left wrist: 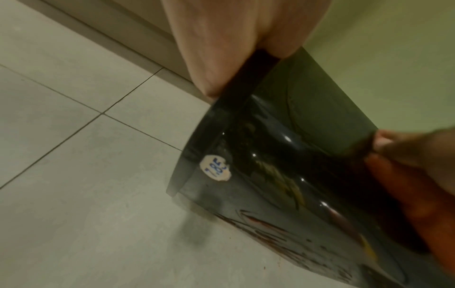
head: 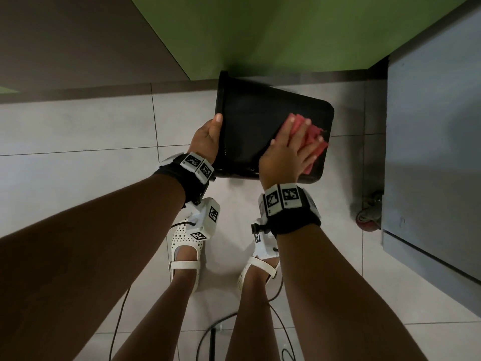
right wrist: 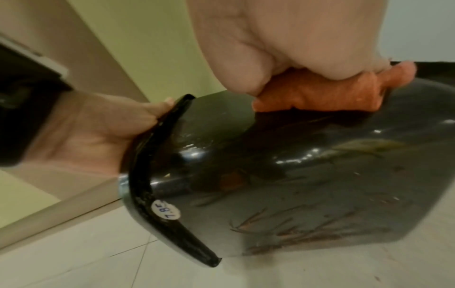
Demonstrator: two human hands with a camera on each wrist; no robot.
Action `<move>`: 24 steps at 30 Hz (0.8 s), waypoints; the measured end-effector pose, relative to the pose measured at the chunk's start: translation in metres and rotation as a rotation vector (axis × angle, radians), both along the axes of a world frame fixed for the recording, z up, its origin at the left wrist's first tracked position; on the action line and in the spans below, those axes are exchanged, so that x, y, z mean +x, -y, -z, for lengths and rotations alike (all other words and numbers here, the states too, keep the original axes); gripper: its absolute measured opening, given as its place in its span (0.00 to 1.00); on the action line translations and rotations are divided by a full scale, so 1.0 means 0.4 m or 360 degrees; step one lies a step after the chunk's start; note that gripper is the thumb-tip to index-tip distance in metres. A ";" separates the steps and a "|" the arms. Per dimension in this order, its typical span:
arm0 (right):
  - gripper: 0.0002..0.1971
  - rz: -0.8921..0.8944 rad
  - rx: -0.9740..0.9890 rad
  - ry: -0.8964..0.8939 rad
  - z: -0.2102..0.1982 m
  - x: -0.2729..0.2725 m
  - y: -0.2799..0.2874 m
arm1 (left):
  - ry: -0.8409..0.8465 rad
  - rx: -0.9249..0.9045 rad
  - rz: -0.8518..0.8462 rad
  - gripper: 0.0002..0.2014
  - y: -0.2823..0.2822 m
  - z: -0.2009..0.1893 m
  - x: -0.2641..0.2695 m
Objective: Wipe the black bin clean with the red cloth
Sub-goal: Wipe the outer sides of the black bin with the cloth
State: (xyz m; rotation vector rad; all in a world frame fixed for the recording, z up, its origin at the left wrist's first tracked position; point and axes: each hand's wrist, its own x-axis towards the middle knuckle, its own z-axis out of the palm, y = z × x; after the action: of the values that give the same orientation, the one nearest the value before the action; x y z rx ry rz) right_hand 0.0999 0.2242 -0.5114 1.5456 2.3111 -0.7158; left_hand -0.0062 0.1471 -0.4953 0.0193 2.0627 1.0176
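The black bin is tipped on its side above the tiled floor, its rim to the left and its base to the right. My left hand grips the rim, thumb lying along the outside. My right hand lies flat with straight, spread fingers, pressing the folded red cloth onto the bin's upper side near the base. In the right wrist view the cloth is bunched under my palm on the glossy bin. The bin wall is scratched. A white price sticker sits by the rim.
A green wall panel stands just behind the bin. A grey cabinet on a caster wheel is close on the right. My feet in white sandals stand below the bin, and black cables trail on the floor.
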 end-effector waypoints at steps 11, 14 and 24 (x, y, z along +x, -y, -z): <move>0.33 -0.0912 -0.0023 -0.0377 0.000 -0.029 0.139 | 0.0280 0.0007 -0.0200 0.22 0.005 0.008 -0.006; 0.31 -0.0998 0.0058 -0.0362 0.015 0.014 0.137 | 0.0161 0.0015 -0.0259 0.22 -0.006 0.002 0.006; 0.29 -0.0366 -0.0013 -0.0072 0.025 0.193 0.034 | -0.0132 -0.0085 -0.0062 0.22 -0.004 0.012 0.007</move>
State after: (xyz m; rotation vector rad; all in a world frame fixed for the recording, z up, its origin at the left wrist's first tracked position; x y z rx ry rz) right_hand 0.1772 0.2108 -0.5214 1.2437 2.4624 -0.7053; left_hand -0.0035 0.1486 -0.5001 -0.0063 2.1727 0.9998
